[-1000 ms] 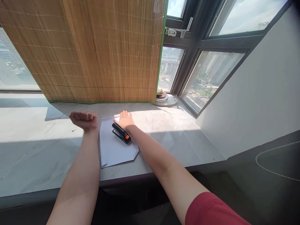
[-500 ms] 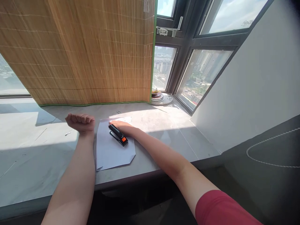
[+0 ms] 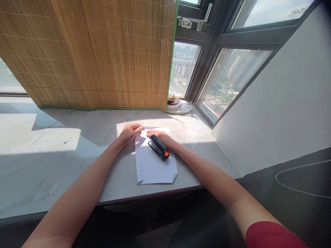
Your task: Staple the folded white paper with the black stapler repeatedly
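White paper (image 3: 152, 172) lies on the pale stone sill, its lower right corner cut or folded at a slant and its lower left corner creased. On it rests a black stapler (image 3: 158, 148) with an orange button, tilted diagonally. My left hand (image 3: 130, 133) is at the paper's upper left corner, thumb and fingertips pinched together; the paper's corner appears to be between them. My right hand (image 3: 161, 137) lies flat on the upper part of the paper with its fingers stretched out, just behind the stapler.
A bamboo blind (image 3: 103, 55) with green edging hangs at the back left. Stacked plates (image 3: 176, 105) stand in the window corner. A white wall (image 3: 258, 96) slopes along the right. The sill's front edge (image 3: 144, 197) runs below the paper.
My left hand has moved right from beside the paper to its upper left corner, going from a fist to a pinch. The paper, stapler and right hand appear further right in view.
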{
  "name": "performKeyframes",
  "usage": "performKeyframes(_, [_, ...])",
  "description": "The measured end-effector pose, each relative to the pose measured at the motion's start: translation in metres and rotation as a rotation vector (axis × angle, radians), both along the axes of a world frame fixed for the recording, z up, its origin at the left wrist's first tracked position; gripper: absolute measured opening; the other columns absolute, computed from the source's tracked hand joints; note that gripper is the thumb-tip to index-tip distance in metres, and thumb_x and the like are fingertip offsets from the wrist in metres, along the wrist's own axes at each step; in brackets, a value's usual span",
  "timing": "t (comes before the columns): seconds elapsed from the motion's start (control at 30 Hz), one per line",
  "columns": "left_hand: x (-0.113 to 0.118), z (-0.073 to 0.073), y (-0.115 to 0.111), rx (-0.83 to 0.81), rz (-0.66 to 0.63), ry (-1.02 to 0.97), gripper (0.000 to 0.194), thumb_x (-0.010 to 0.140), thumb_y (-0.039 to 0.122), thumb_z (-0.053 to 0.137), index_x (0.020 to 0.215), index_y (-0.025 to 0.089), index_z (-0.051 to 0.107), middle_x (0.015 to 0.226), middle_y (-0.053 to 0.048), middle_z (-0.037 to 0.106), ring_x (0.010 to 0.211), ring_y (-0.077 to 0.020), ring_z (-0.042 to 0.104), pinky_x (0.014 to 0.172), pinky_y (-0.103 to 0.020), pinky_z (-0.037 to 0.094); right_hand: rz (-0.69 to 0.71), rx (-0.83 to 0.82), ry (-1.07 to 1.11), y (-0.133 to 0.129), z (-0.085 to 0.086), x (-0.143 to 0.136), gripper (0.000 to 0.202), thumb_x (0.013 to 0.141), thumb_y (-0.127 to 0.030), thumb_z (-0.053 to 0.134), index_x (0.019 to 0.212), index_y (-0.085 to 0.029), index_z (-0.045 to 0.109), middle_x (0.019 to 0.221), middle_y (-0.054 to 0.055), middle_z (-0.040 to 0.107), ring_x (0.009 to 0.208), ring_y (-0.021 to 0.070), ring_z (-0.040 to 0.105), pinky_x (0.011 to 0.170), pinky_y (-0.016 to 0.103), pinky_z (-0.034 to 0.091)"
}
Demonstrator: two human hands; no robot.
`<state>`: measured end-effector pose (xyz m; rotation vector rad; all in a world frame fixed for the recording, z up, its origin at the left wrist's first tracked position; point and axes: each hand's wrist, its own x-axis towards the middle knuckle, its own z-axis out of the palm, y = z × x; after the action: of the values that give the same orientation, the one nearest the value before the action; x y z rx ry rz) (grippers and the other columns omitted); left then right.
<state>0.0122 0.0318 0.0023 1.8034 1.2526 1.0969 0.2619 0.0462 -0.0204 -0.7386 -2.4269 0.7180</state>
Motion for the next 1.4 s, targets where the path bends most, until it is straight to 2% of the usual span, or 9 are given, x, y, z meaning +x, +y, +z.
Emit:
performKeyframes(0.13, [-0.004,-0.013,0.007,0.171,-0.079,0.431,0.021,0.092,0.042,0.067,0.096,0.025,0.079,0.101,-0.006,0.070,0.098,-0.0239,0.064,0.092,-0.038,0.054,0.084,-0.077,0.100,0.008,0.004,-0.001,0.029,0.099,-0.026,0.058,0.118,-0.030,0.080,0.136,0.004,0.076,0.133,0.0275,0.065,0.116,0.045,0.049])
performKeyframes(0.27, [-0.021,-0.020,0.015,0.137,-0.078,0.542,0.029,0.100,0.044,0.058,0.107,0.026,0.079,0.109,-0.008,0.064,0.101,-0.0248,0.063,0.095,-0.041,0.054,-0.107,-0.148,0.308,0.006,0.020,0.015,0.032,0.105,-0.044,0.054,0.111,-0.023,0.077,0.116,0.008,0.077,0.110,0.0261,0.068,0.099,0.043,0.053])
performKeyframes(0.43, [-0.025,-0.023,0.018,0.147,-0.017,0.614,0.023,0.103,0.038,0.058,0.109,0.027,0.077,0.114,-0.008,0.063,0.109,-0.0258,0.062,0.099,-0.041,0.053,0.034,-0.224,0.007,-0.020,0.046,0.035,0.048,0.095,-0.065,0.072,0.116,-0.022,0.066,0.113,0.005,0.068,0.091,0.0203,0.060,0.080,0.034,0.048])
performKeyframes(0.53, [-0.022,-0.022,0.018,0.122,0.053,0.691,0.021,0.104,0.034,0.056,0.110,0.026,0.075,0.114,-0.008,0.063,0.107,-0.0257,0.063,0.099,-0.042,0.052,0.026,-0.173,-0.166,-0.033,0.053,0.033,0.050,0.085,-0.054,0.086,0.115,-0.022,0.061,0.100,0.002,0.068,0.083,0.0192,0.056,0.072,0.032,0.043])
performKeyframes(0.7, [-0.018,-0.017,0.017,0.107,0.164,0.802,0.024,0.105,0.028,0.053,0.115,0.026,0.075,0.116,-0.011,0.064,0.111,-0.0294,0.061,0.103,-0.047,0.050,-0.019,-0.068,0.019,-0.038,0.049,0.024,0.019,0.095,-0.022,0.067,0.114,-0.024,0.066,0.098,0.001,0.070,0.085,0.0186,0.058,0.079,0.032,0.043])
performKeyframes(0.83, [-0.015,-0.013,0.013,0.076,0.185,0.807,0.030,0.107,0.035,0.050,0.119,0.026,0.076,0.123,-0.013,0.065,0.119,-0.0327,0.060,0.107,-0.050,0.048,0.009,0.004,0.121,-0.033,0.044,0.023,0.024,0.102,-0.022,0.062,0.125,-0.025,0.066,0.108,0.006,0.071,0.097,0.0233,0.060,0.088,0.036,0.046])
performKeyframes(1.2, [-0.007,-0.004,0.006,-0.003,0.156,0.858,0.042,0.107,0.043,0.051,0.140,0.030,0.072,0.143,-0.013,0.061,0.134,-0.0380,0.053,0.117,-0.056,0.040,0.055,0.115,-0.008,-0.029,0.028,0.020,0.040,0.109,-0.023,0.053,0.147,-0.026,0.066,0.111,0.009,0.073,0.100,0.0265,0.059,0.091,0.042,0.049])
performKeyframes(1.3, [-0.008,-0.005,0.007,-0.006,0.162,0.853,0.041,0.107,0.044,0.051,0.140,0.031,0.072,0.142,-0.012,0.061,0.135,-0.0377,0.053,0.117,-0.056,0.040,0.027,0.154,0.101,-0.025,0.038,0.026,0.033,0.105,-0.032,0.066,0.137,-0.026,0.074,0.105,0.007,0.075,0.097,0.0253,0.062,0.091,0.041,0.050])
performKeyframes(1.4, [-0.009,-0.007,0.007,-0.001,0.173,0.854,0.040,0.108,0.044,0.051,0.140,0.031,0.071,0.142,-0.012,0.061,0.135,-0.0373,0.053,0.116,-0.055,0.040,-0.153,0.147,0.289,-0.018,0.050,0.039,0.025,0.105,-0.039,0.067,0.097,-0.022,0.084,0.080,0.004,0.072,0.075,0.0191,0.059,0.075,0.035,0.049])
